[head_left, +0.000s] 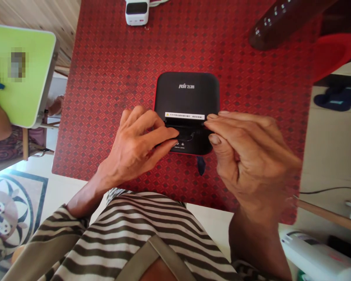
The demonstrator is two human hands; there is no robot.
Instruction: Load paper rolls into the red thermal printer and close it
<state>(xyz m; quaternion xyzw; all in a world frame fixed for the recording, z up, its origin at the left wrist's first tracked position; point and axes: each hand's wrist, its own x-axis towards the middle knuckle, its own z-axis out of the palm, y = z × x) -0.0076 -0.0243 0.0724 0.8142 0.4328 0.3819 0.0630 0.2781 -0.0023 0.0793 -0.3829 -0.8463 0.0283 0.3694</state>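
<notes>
Black thermal printer [187, 95] lies between both hands on a red patterned mat [105, 78]. Left hand [134, 146] holds its grip spread, fingers over the printer's near end; right hand [247, 160] presses its grip together at the lid seam [187, 123], anything pinched too small to tell. Beyond the printer, a white device [137, 11] stands at the mat's far edge.

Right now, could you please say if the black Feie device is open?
Seemingly open: a dark gap crosses the black Feie device.
</notes>
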